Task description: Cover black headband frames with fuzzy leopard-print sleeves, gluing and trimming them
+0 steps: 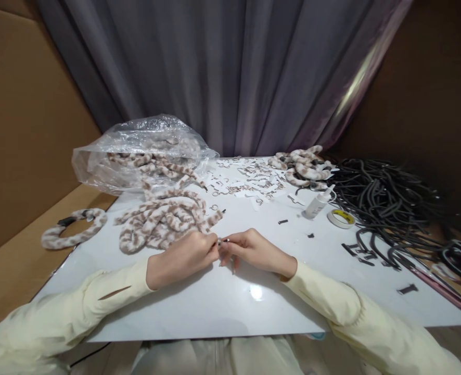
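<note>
My left hand (193, 253) and my right hand (250, 250) meet over the white table (199, 312), fingertips nearly touching. Between them is a small dark-tipped piece (226, 240). The right thumb and finger pinch it. The left fingers are curled closed at its other side; what they hold is too small and hidden to name. Just behind my left hand lies a pile of fluffy brown-and-white tubes (164, 216). One tube end with a dark tip (217, 217) points toward the right, close to my hands.
Behind are a clear plastic bag (137, 135) of tubes, scattered metal clasps (259, 172) and finished-looking fluffy rings (308, 164). At right are a white bottle (315, 205), tape roll (341, 219) and black cords (382, 192). One fluffy ring (53, 239) lies left.
</note>
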A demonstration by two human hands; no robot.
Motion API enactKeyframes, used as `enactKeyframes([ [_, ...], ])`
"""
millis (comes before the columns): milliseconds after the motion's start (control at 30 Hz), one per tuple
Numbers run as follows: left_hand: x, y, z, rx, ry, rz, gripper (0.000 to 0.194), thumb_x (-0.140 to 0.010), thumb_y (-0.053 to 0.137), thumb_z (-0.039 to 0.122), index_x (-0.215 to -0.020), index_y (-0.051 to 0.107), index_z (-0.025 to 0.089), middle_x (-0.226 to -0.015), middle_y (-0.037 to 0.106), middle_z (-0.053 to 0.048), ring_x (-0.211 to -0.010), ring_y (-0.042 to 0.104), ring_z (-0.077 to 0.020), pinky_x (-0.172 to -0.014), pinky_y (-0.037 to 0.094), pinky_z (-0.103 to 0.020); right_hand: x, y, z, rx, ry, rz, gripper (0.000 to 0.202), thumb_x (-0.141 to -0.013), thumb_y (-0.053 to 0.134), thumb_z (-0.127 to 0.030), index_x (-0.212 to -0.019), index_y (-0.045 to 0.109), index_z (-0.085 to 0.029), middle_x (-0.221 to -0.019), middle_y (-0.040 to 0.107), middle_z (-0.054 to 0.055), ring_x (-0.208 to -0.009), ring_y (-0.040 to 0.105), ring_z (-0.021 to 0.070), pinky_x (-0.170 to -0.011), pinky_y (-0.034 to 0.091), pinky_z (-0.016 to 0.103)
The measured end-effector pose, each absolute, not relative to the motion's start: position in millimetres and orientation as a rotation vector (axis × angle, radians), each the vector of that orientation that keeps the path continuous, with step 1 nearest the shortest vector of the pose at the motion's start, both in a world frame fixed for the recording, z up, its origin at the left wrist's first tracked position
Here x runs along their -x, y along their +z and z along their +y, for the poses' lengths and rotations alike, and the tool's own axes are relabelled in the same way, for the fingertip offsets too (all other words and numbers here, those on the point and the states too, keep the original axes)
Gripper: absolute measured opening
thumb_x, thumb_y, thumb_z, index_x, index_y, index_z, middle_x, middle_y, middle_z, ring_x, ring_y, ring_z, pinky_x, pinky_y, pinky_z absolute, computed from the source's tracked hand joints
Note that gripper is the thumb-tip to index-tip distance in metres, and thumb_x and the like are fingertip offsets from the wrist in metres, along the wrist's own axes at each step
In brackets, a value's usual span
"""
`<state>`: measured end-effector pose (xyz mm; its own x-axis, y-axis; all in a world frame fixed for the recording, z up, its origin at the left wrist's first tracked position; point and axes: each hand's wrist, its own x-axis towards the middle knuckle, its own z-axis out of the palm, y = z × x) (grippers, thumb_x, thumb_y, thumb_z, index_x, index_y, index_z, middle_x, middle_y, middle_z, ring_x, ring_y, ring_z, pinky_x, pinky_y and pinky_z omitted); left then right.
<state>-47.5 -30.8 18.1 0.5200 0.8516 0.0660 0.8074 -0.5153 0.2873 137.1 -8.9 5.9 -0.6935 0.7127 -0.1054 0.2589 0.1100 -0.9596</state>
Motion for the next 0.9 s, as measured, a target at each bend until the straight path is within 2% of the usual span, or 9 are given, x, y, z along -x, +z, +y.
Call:
enactKeyframes([
  [100,48,18,-31,-2.58,0.314,1.389,0.021,-0.082,0.039,0.017,-0.065,0.052,0.016,-0.053,0.054,-0.002,-0.047,0.049,-0.0121,-0.047,0.026,-0.023,-138,6,-11,0.911,1.322,-2.189,0.031,-0.089,0.042,-0.03,-0.082,0.067,-0.013,-0.072,0.069,0.005,-0.054,0.061,0.0127,-0.06,0.05,0.024],
  [167,48,20,-31,-2.576,0.382,1.352,0.02,-0.081,0.04,0.017,-0.066,0.052,0.016,-0.055,0.056,-0.002,-0.049,0.05,-0.0118,-0.048,0.028,-0.023,-139,4,-11,0.835,1.07,-2.299,0.029,-0.09,0.039,-0.024,-0.091,0.067,-0.015,-0.071,0.068,0.004,-0.056,0.061,0.0127,-0.062,0.048,0.023],
  [267,49,21,-30,-2.567,0.527,1.3,0.018,-0.081,0.041,0.016,-0.066,0.051,0.016,-0.056,0.057,-0.001,-0.049,0.05,-0.0107,-0.049,0.031,-0.022,-140,-1,-10,0.701,0.774,-2.36,0.03,-0.09,0.038,-0.02,-0.107,0.062,-0.014,-0.079,0.069,0.007,-0.065,0.062,0.0158,-0.064,0.047,0.025],
  [433,49,25,-28,-2.568,0.689,1.243,0.02,-0.08,0.043,0.016,-0.064,0.053,0.014,-0.054,0.055,0.0,-0.048,0.048,-0.009,-0.049,0.03,-0.022,-141,-11,-10,0.628,0.602,-2.343,0.031,-0.092,0.034,-0.02,-0.114,0.056,-0.017,-0.085,0.068,0.009,-0.073,0.063,0.0176,-0.066,0.048,0.027],
  [600,50,51,-21,-2.413,0.537,1.205,0.019,-0.085,0.043,0.023,-0.079,0.059,0.015,-0.065,0.061,-0.001,-0.057,0.055,-0.0111,-0.054,0.036,-0.021,-144,3,-9,0.678,0.597,-2.291,0.026,-0.092,0.036,-0.023,-0.101,0.06,-0.017,-0.083,0.07,0.007,-0.065,0.063,0.0147,-0.061,0.049,0.024],
  [667,51,66,-16,-2.42,0.512,1.201,0.019,-0.084,0.048,0.031,-0.089,0.059,0.016,-0.077,0.062,-0.003,-0.069,0.057,-0.0144,-0.06,0.039,-0.022,-145,19,-6,0.732,0.701,-2.217,0.024,-0.092,0.039,-0.025,-0.095,0.061,-0.017,-0.078,0.07,0.005,-0.055,0.061,0.0116,-0.058,0.049,0.023],
  [767,51,81,-11,-2.472,0.447,1.084,0.029,-0.08,0.055,0.041,-0.097,0.055,0.018,-0.095,0.058,-0.006,-0.086,0.054,-0.0191,-0.068,0.041,-0.025,-147,43,-2,0.792,0.923,-2.069,0.024,-0.09,0.045,-0.032,-0.087,0.063,-0.016,-0.073,0.07,0.004,-0.048,0.058,0.0097,-0.051,0.049,0.022],
  [900,49,79,-10,-2.275,0.302,0.951,0.028,-0.092,0.034,0.038,-0.09,0.054,0.019,-0.073,0.055,0.0,-0.064,0.052,-0.0131,-0.058,0.037,-0.022,-149,55,2,0.788,1.202,-1.969,0.027,-0.086,0.052,-0.038,-0.082,0.063,-0.014,-0.07,0.067,0.005,-0.051,0.059,0.0108,-0.048,0.05,0.022],
])
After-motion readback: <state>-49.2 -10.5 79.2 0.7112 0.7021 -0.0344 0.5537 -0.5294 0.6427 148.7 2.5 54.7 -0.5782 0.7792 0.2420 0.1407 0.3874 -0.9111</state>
